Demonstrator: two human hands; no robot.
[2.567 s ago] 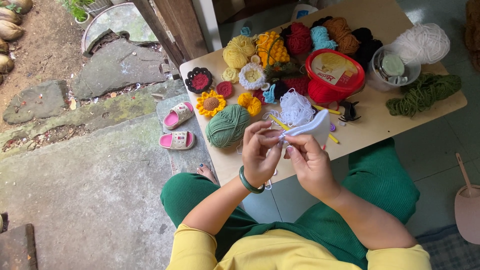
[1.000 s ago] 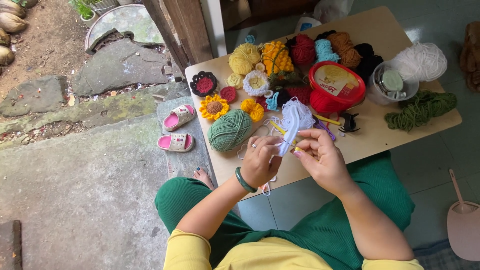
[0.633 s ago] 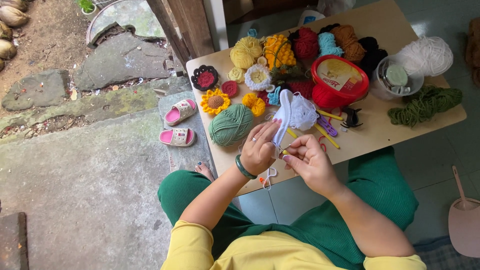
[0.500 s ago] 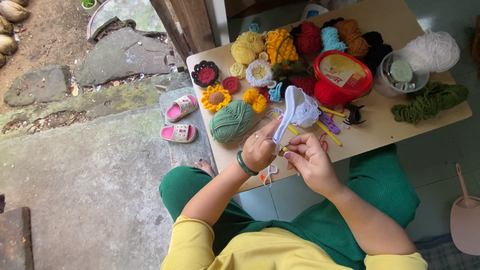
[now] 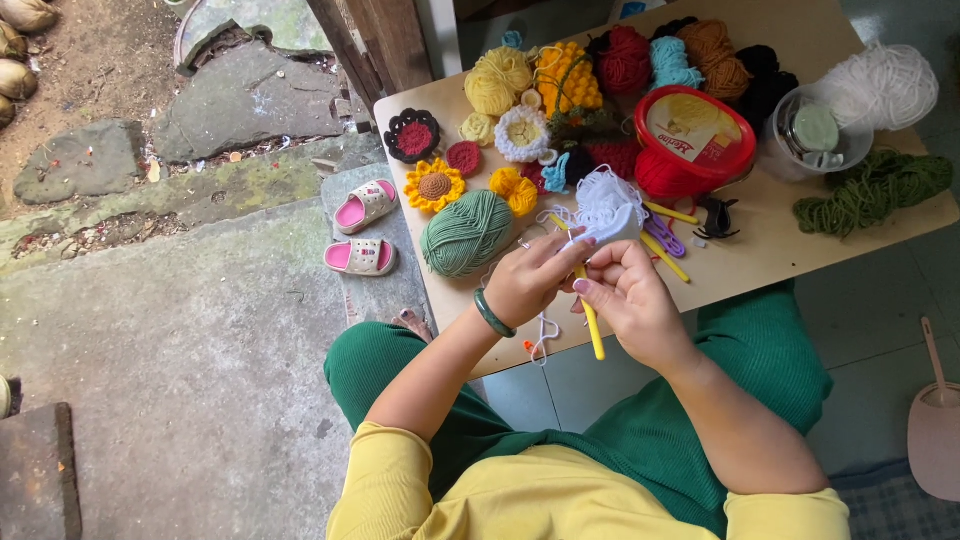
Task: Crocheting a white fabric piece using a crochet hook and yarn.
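Note:
My left hand (image 5: pixel 535 283) and my right hand (image 5: pixel 628 297) meet over the near edge of a small wooden table (image 5: pixel 790 250). Together they grip a pale white-blue crocheted piece (image 5: pixel 607 210) that stands up above my fingers. A yellow crochet hook (image 5: pixel 590 318) slants down between the hands, pinched by my right hand. A thin white yarn strand (image 5: pixel 541 335) dangles below my left wrist, which wears a green bangle. A sage-green yarn ball (image 5: pixel 466 233) lies just left of my left hand.
Crocheted sunflowers (image 5: pixel 434 186), coloured yarn balls (image 5: pixel 624 58), a red lidded tub (image 5: pixel 693 130), a clear container (image 5: pixel 815 135), dark green yarn (image 5: pixel 873 190) and spare hooks (image 5: pixel 662 232) crowd the table. Pink sandals (image 5: pixel 362 230) lie on the concrete to the left. A pink dustpan (image 5: pixel 936 430) is at right.
The crocheted piece has been turned and lowered closer to my hands. The yellow hook now points down between them. The view shifted slightly.

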